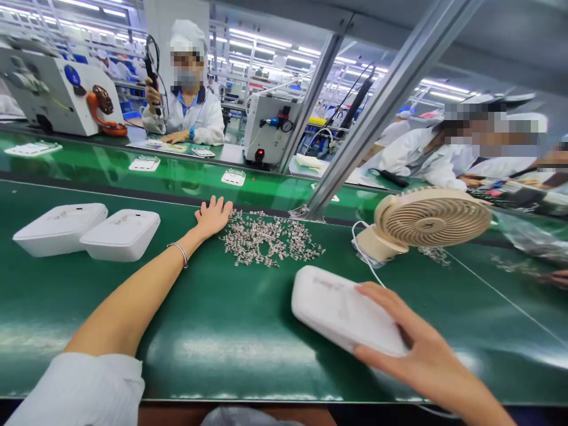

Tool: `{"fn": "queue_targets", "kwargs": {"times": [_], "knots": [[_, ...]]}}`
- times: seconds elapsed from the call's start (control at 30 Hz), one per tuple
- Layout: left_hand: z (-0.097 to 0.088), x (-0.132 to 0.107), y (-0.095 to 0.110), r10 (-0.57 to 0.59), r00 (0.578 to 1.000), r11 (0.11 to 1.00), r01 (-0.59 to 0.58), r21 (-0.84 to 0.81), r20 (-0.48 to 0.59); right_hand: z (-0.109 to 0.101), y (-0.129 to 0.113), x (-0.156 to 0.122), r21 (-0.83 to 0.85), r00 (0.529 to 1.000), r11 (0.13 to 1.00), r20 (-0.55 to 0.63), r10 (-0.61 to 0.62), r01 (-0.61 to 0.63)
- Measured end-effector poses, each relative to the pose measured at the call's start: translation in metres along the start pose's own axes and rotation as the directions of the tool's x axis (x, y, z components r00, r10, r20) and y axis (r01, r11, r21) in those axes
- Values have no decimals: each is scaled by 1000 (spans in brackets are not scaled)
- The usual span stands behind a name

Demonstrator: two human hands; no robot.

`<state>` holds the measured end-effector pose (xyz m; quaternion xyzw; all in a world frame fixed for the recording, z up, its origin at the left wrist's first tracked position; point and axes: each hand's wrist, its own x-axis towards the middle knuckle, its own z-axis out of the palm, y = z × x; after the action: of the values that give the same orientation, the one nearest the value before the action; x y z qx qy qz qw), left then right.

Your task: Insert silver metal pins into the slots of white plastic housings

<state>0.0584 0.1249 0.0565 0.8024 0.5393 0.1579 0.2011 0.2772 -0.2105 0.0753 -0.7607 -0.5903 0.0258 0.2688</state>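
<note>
My left hand lies flat on the green mat with its fingers stretched out, touching the left edge of a heap of small silver metal parts. A bracelet circles that wrist. My right hand grips one end of a white rounded plastic casing, which rests on the mat near the front edge. Thumb and fingers wrap round its right end.
Two more white casings sit at the left. A small beige desk fan with a white cable stands right of the heap. A slanted metal post rises behind. Beyond a green conveyor carrying white parts, people in white coats work.
</note>
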Motion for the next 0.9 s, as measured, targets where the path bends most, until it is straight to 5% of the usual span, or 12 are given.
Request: {"fn": "queue_targets", "kwargs": {"times": [0.17, 0.23, 0.33, 0.5, 0.73, 0.9], "knots": [[7, 8, 5, 192, 980, 979, -188, -78, 58, 21, -34, 9, 257, 933, 958, 298, -201, 124], [7, 6, 8, 281, 957, 954, -271, -128, 66, 22, -33, 22, 347, 945, 934, 270, -186, 84], [2, 9, 11, 342, 939, 925, -333, -181, 19, 31, -15, 52, 386, 994, 922, 110, -7, -36], [2, 25, 7, 281, 960, 946, -278, -164, -6, 64, 28, 111, 363, 965, 902, -32, 261, -232], [16, 37, 9, 375, 921, 923, -360, -138, 108, 95, 41, 184, 372, 971, 903, -14, 239, -217], [20, 30, 17, 468, 869, 878, -437, -195, 161, 101, 34, 195, 411, 986, 899, -7, 168, -151]]}}
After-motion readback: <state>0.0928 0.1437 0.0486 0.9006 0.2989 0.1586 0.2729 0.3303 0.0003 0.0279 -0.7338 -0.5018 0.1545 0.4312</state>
